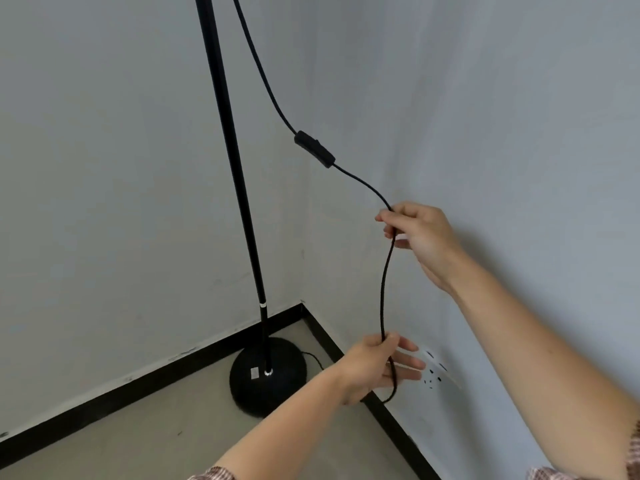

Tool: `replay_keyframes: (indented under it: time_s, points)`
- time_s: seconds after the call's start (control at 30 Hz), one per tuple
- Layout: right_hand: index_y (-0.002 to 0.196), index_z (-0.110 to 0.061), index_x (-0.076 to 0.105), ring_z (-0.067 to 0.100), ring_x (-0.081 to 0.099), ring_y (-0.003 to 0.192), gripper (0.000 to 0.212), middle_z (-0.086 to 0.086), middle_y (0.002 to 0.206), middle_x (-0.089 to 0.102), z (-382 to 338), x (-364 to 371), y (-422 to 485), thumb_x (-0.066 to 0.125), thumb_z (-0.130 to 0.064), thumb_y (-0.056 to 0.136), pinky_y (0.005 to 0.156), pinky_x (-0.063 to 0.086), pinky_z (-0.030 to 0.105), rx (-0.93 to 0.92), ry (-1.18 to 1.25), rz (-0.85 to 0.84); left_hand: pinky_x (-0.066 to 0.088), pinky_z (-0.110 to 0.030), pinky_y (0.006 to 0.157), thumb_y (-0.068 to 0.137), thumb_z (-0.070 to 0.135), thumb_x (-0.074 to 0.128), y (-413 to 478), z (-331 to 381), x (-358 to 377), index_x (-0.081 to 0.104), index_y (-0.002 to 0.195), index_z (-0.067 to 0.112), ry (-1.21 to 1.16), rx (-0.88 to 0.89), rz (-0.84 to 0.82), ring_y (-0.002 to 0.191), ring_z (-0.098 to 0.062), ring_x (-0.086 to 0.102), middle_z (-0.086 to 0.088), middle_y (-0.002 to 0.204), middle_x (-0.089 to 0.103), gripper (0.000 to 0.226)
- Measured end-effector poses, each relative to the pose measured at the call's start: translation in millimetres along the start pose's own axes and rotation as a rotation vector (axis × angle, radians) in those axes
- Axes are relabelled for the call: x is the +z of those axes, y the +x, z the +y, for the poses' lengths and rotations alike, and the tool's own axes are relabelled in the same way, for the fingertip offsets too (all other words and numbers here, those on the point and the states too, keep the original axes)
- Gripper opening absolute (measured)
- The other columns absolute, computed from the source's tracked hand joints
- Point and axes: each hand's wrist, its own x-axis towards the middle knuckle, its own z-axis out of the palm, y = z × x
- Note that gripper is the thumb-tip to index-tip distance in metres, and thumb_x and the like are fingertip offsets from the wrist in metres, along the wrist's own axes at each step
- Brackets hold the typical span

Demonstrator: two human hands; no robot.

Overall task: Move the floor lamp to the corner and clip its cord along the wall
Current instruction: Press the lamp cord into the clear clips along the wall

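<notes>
A black floor lamp stands in the room's corner, its thin pole [231, 174] rising from a round domed base [268, 375] on the floor. Its black cord [385, 282] hangs from above, passes through an inline switch [314, 149], and runs down in front of the right wall. My right hand [420, 239] pinches the cord below the switch. Lower down, my left hand [375, 367] holds the same cord between thumb and fingers, with a loop hanging under it. The lamp's top is out of view.
A white wall socket [437, 372] sits low on the right wall, just behind my left hand. Black skirting [104, 396] runs along both walls above a beige floor [166, 441]. A stretch of cord lies on the floor behind the base.
</notes>
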Motion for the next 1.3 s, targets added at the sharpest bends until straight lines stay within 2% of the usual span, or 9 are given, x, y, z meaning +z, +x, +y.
replay_keyframes:
  time_s: [0.23,0.37,0.43,0.5,0.6,0.73,1.0,1.17,1.3]
  points:
    - [0.083,-0.013,0.065,0.020,0.059,0.082,0.036,0.009,0.086,0.067,111.8,4.3,-45.2,0.039,0.010,0.080,0.069,0.046,0.026,0.288,0.032,0.224,0.055,-0.039,0.072,0.101,0.029,0.031,-13.0,-4.7,-56.4,0.055,0.092,0.006,-0.629,0.045,0.396,0.074,-0.024,0.071,-0.011,0.070,0.070,0.035]
    - [0.115,-0.015,0.063,0.016,0.051,0.116,0.056,0.004,0.126,0.061,173.9,55.9,-87.0,0.047,0.015,0.070,0.090,0.046,0.031,0.558,-0.007,-0.295,0.060,-0.038,0.060,0.101,0.027,0.032,-21.8,11.9,-76.6,0.055,0.093,0.005,-0.754,0.125,0.365,0.070,-0.023,0.074,-0.009,0.063,0.072,0.033]
    - [0.103,-0.026,0.070,0.008,0.054,0.112,0.044,-0.005,0.116,0.067,183.9,78.0,-99.8,0.062,-0.002,0.068,0.101,0.037,0.033,0.609,0.036,-0.518,0.060,-0.036,0.057,0.100,0.027,0.033,-22.2,18.6,-72.8,0.056,0.092,0.005,-0.704,0.108,0.344,0.069,-0.024,0.074,-0.010,0.065,0.071,0.033]
    - [0.079,-0.019,0.073,0.010,0.067,0.077,0.010,-0.003,0.075,0.075,181.0,81.2,-98.4,0.068,-0.022,0.072,0.093,0.045,0.034,0.574,0.009,-0.425,0.060,-0.036,0.059,0.100,0.026,0.034,-22.5,23.7,-71.5,0.055,0.093,0.006,-0.601,0.088,0.363,0.070,-0.024,0.073,-0.012,0.073,0.069,0.031]
    - [0.070,-0.014,0.060,0.010,0.038,0.037,0.021,-0.009,0.038,0.040,158.8,45.4,-89.6,0.065,-0.029,0.083,0.048,0.048,0.029,0.558,0.046,-0.150,0.057,-0.035,0.071,0.100,0.021,0.038,-21.5,37.5,-78.9,0.051,0.097,0.009,-0.368,0.128,0.458,0.080,-0.022,0.070,-0.011,0.084,0.070,0.018]
    - [0.065,-0.019,0.058,0.010,0.019,0.040,0.028,-0.009,0.047,0.025,107.0,-9.5,-99.5,0.060,-0.039,0.084,0.037,0.016,0.019,0.405,0.176,0.010,0.059,-0.037,0.068,0.098,0.015,0.042,-6.1,66.2,-63.7,0.049,0.097,0.008,-0.232,0.170,0.450,0.076,-0.021,0.071,-0.011,0.086,0.070,0.010]
    - [0.069,-0.006,0.063,0.010,0.020,0.037,0.028,-0.007,0.045,0.027,49.2,-65.4,-138.5,0.055,-0.020,0.091,0.038,0.017,0.018,0.309,-0.017,0.307,0.058,-0.029,0.065,0.093,0.017,0.053,24.4,73.1,18.6,0.061,0.091,0.008,0.003,0.016,0.177,0.071,-0.017,0.065,-0.005,0.081,0.066,0.013]
    - [0.068,-0.009,0.068,0.006,0.025,0.036,0.029,-0.011,0.043,0.028,46.2,-74.4,-145.1,0.057,-0.025,0.089,0.044,0.023,0.019,0.298,-0.226,0.367,0.054,-0.023,0.056,0.089,0.013,0.059,39.4,77.2,29.8,0.058,0.074,0.009,-0.123,0.125,0.286,0.058,-0.015,0.054,-0.005,0.069,0.057,0.016]
    - [0.067,-0.012,0.070,0.018,0.025,0.049,0.028,0.010,0.061,0.029,38.5,-81.7,-143.6,0.058,-0.027,0.087,0.043,0.025,0.020,0.257,-0.305,0.400,0.057,-0.020,0.055,0.090,0.008,0.056,46.3,99.2,21.5,0.062,0.074,0.005,-0.288,0.263,0.343,0.057,-0.013,0.057,-0.005,0.067,0.058,0.017]
